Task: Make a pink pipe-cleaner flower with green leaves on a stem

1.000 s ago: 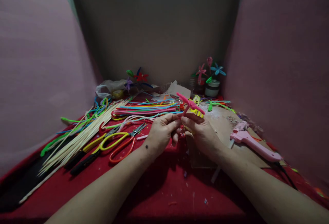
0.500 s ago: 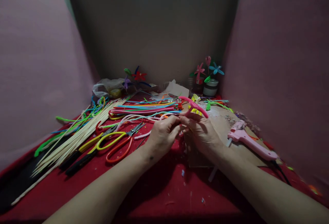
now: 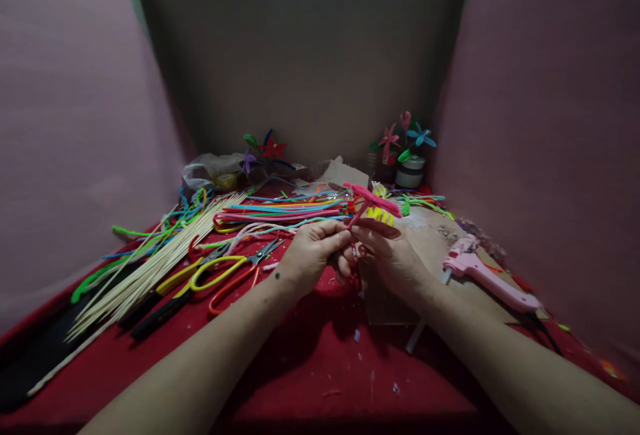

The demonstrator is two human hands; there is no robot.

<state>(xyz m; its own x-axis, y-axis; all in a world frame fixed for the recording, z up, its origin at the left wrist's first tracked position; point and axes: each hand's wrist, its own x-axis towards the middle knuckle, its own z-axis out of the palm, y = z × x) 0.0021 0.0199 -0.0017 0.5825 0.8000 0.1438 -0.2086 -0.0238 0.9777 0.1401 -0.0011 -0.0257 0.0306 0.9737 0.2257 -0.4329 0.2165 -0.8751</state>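
Between my two hands is a bright pink pipe-cleaner flower (image 3: 375,200), its looped petals tilted above the fingers and its stem running down into them. My left hand (image 3: 320,248) pinches the stem between thumb and forefinger. Close against it, my right hand (image 3: 387,248) is also closed on the stem just under the petals; part of the grip is hidden. Behind the flower lies a coiled yellow pipe cleaner (image 3: 381,216). Beyond my left hand is a bundle of coloured pipe cleaners (image 3: 285,211).
Scissors with red and yellow handles (image 3: 240,275), black-and-yellow pliers (image 3: 173,282) and wooden skewers (image 3: 155,262) lie left. A pink glue gun (image 3: 487,275) rests on cardboard (image 3: 390,305) at right. Finished flowers stand in a jar (image 3: 411,172) at the back, near a plastic bag (image 3: 210,167).
The pink flower has turned, so its petals now show flatter and edge-on above the stem. My left hand has rolled, with its thumb now along the stem.
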